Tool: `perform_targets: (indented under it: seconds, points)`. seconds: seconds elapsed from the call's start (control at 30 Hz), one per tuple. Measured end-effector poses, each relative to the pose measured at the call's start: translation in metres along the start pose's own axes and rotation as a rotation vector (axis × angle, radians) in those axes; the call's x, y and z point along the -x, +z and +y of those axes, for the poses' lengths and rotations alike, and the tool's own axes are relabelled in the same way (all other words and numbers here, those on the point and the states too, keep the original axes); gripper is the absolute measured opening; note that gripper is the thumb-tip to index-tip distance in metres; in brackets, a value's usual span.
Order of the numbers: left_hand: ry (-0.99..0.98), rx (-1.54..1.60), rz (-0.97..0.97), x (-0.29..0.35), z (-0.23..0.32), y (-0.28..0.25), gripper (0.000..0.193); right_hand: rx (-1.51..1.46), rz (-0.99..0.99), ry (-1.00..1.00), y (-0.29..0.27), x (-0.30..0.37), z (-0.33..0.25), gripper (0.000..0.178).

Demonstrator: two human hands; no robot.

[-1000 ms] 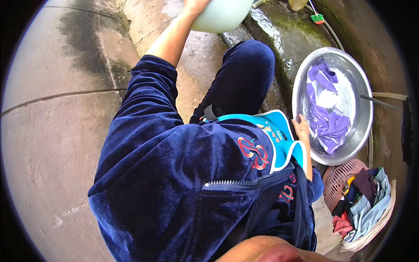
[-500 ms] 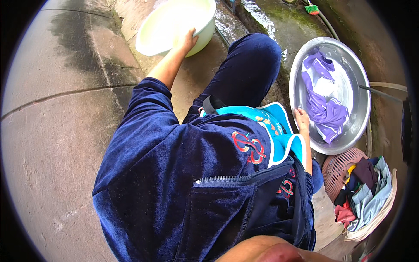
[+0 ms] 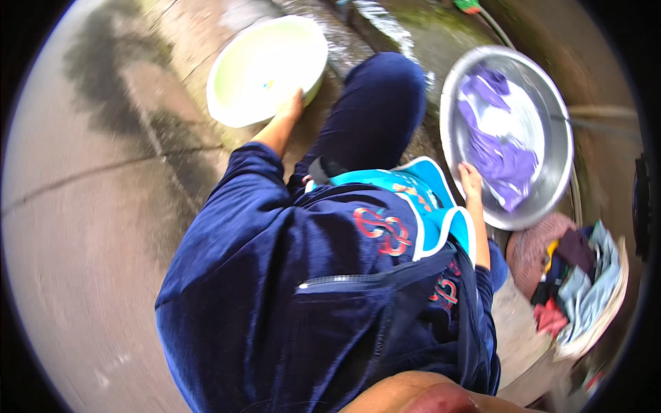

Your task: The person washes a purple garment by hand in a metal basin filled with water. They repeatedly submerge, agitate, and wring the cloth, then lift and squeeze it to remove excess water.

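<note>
A pale yellow-green plastic basin [image 3: 220, 76] stands at the upper left, its inside washed out by glare. My left hand [image 3: 292, 105] has its near right rim in a grip, fingers partly hidden by the basin's edge. At the upper right is a wide metal basin [image 3: 560, 141] holding a wet purple garment [image 3: 508, 164] with white stripes, in whitish water. The near left rim of that basin is pinched in my right hand [image 3: 470, 180]; the garment lies apart from my fingers.
Below the metal basin, a pinkish woven basket [image 3: 533, 241] sits beside a heap of coloured clothes [image 3: 582, 286]. A hose [image 3: 497, 27] runs past a green brush [image 3: 468, 5] at the top. A wet gutter [image 3: 385, 27] crosses the concrete; my bent knee [image 3: 392, 82] lies between the basins.
The pale basin now sits lower and more of its inside shows, my left hand still at its rim. The whole view has shifted slightly; my right hand stays on the metal rim.
</note>
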State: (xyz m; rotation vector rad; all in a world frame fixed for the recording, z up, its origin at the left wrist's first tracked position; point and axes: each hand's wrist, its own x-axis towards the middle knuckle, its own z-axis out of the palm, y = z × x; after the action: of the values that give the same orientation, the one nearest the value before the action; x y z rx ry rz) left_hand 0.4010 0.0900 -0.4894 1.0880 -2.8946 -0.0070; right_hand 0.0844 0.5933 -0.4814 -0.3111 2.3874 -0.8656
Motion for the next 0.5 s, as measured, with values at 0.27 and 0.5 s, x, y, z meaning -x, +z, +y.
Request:
perform_targets:
  seconds: [0.27, 0.5]
  points:
    - [0.034, 0.16, -0.389, 0.012, -0.038, 0.136, 0.034, -0.169, 0.117, -0.001, -0.002, 0.019, -0.029, 0.044]
    - [-0.38, 0.308, -0.313, 0.018, -0.029, 0.073, 0.036, 0.208, 0.126, 0.018, 0.022, 0.044, -0.045, 0.037]
